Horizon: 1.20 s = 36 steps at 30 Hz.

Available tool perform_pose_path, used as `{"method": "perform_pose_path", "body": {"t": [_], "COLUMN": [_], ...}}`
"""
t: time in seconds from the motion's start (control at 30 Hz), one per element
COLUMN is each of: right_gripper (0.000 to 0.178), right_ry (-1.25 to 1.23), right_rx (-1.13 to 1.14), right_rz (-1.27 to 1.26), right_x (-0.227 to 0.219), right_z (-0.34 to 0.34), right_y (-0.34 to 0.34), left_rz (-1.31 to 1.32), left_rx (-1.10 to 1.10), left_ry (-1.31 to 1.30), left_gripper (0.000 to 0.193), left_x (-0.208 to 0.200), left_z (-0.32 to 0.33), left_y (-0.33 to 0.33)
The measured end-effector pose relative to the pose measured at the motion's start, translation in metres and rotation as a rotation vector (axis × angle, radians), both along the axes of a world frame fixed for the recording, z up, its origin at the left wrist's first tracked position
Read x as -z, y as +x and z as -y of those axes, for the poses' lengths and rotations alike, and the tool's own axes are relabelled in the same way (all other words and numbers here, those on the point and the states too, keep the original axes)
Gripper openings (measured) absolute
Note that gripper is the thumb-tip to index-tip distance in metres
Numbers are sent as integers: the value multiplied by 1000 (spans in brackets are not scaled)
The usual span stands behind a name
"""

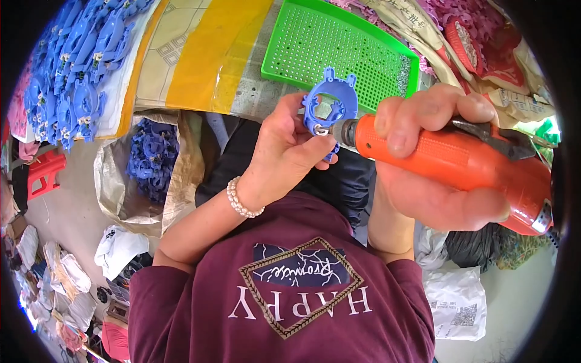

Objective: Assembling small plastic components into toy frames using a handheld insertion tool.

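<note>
Between the thumb and fingers of my left hand [287,154] is a blue plastic ring-shaped part [350,97], with small lugs round its rim and a white piece near its lower edge. A beaded bracelet [235,199] circles my left wrist. My right hand [436,163] is wrapped round an orange electric screwdriver [436,148] with a black lever on its side. Its metal nose [346,132] points left and meets the lower right side of the blue part. The tip itself is hidden.
A green perforated tray [275,57] sits on the table [239,91], small screws heaped at its right end. Blue parts pile up at far left [78,66]; more fill an open sack [109,181] below. Pink parts and sacks lie far right. A red stool [45,175] stands left.
</note>
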State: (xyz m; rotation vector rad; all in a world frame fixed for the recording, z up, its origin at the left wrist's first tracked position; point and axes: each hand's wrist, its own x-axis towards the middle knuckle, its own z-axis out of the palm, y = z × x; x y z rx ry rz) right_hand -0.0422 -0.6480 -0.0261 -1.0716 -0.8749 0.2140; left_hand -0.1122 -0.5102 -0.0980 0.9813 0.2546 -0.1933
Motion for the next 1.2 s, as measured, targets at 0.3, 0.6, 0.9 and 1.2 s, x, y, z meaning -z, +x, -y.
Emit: {"method": "perform_pose_path", "body": {"t": [0.3, 0.6, 0.9, 1.2], "right_gripper": [84, 79, 78, 70], "right_ry": [53, 285, 13, 90], "right_rx": [85, 115, 432, 413], "right_rz": [-144, -321, -192, -239], "right_x": [4, -16, -6, -2], "right_z": [-4, -7, 13, -9], "right_y": [-5, -10, 10, -4], "left_rz": [20, 39, 203, -166], "left_rx": [-79, -50, -404, -519], "left_ry": [35, 91, 834, 1624], "left_gripper": [39, 44, 48, 74], "left_x": [1, 0, 13, 27], "left_z": [9, -3, -85, -186], "left_y": [-3, 2, -54, -141]}}
